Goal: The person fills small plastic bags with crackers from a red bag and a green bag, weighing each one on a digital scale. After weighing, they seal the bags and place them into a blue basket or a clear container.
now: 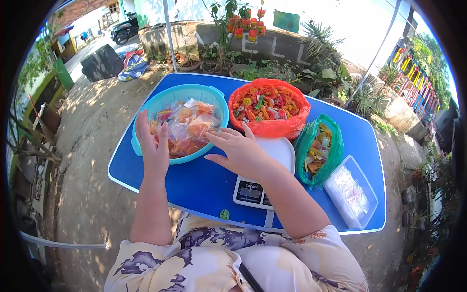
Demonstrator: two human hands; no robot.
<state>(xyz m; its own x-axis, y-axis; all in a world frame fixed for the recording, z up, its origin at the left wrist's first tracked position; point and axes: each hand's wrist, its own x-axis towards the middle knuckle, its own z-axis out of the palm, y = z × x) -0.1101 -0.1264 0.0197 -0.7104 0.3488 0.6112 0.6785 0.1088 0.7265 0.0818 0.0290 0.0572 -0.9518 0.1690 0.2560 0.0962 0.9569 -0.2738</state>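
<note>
A turquoise basin [221, 108] at the table's left holds clear packets [187, 121] of orange and red pieces. My left hand [154, 146] is upright at the basin's left front, fingers extended. Over the basin's right rim, my right hand [238, 150] has its fingers spread, the fingertips by the packets; whether they touch is unclear. A white kitchen scale [277, 151] lies partly beneath my right hand and forearm. Behind it stands a red bag [287, 127] full of red, orange and green pieces. Neither hand holds anything that I can see.
Right of the scale, a green bag [335, 141] holds yellowish pieces. A clear box [372, 199] of plastic sachets stands at the right of the blue table [194, 192]. One green piece [224, 214] lies near the front edge. Metal poles and plants are behind.
</note>
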